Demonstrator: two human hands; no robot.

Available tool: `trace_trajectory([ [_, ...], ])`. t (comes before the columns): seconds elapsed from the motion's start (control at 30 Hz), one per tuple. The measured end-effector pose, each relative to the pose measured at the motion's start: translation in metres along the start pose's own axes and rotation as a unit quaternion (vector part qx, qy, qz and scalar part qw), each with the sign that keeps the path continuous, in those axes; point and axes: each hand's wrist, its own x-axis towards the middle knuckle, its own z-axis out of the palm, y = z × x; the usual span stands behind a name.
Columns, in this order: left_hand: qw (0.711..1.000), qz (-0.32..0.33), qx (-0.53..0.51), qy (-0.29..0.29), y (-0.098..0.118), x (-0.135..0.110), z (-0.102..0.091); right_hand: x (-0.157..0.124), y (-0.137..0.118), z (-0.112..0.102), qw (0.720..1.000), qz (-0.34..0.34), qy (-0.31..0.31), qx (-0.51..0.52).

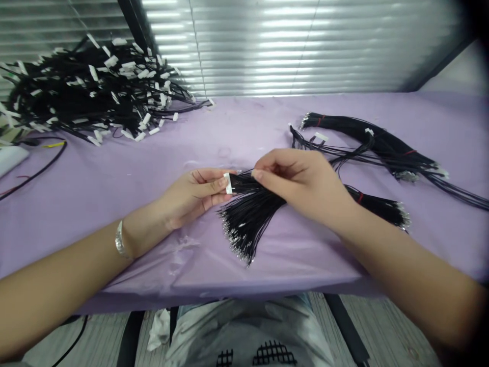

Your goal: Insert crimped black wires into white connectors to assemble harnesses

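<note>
Between the thumb and fingers of my left hand (204, 191) is a white plug connector (228, 183), with several black wires running out of it to the right. My right hand (301, 181) hovers over those wires, thumb and index finger pinched together just right of the connector. Whatever lies in that pinch is too small to make out; it may be a thin wire. Below my hands a fanned bundle of black wires (252, 219) with bare metal crimped tips spreads on the table. Its other end (378, 206), tied with a red band, comes out right of my right hand.
A large heap of black cables with white connectors (95, 92) fills the back left of the purple-covered table (153, 275). At the back right lies another wire bundle (351, 127) with red ties, beside loose wires with white connectors (321, 136). Window blinds (244, 46) stand behind.
</note>
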Motion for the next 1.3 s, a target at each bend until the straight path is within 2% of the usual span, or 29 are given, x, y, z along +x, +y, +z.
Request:
trace_trajectory([
  [0.1,1.0,-0.006,0.01,0.01,0.0,0.0,-0.002,-0.001,0.002,0.004,0.999,0.003,-0.048,-0.022],
  [0.17,1.0,-0.01,0.021,0.008,0.0,0.0,-0.002,-0.002,0.003,0.007,0.998,0.006,-0.059,-0.032],
  [0.37,0.999,-0.012,0.043,-0.004,-0.001,0.0,0.001,-0.002,0.005,0.012,0.997,0.008,-0.059,-0.052],
  [0.6,0.999,-0.019,0.044,-0.007,-0.001,0.0,0.001,-0.003,0.007,0.013,0.996,-0.044,-0.033,-0.073],
  [0.83,0.998,-0.029,0.064,-0.007,-0.002,0.0,0.001,-0.004,0.008,0.017,0.994,-0.061,-0.016,-0.094],
  [1.0,0.997,-0.035,0.06,-0.015,-0.002,0.002,0.0,-0.002,0.009,0.016,0.988,-0.087,-0.034,-0.123],
  [1.13,0.998,-0.028,0.056,-0.024,-0.003,0.002,-0.001,-0.002,0.011,0.014,0.977,-0.129,-0.073,-0.152],
  [1.3,0.998,-0.022,0.055,-0.023,-0.004,0.002,-0.001,-0.002,0.013,0.018,0.969,-0.132,-0.093,-0.187],
])
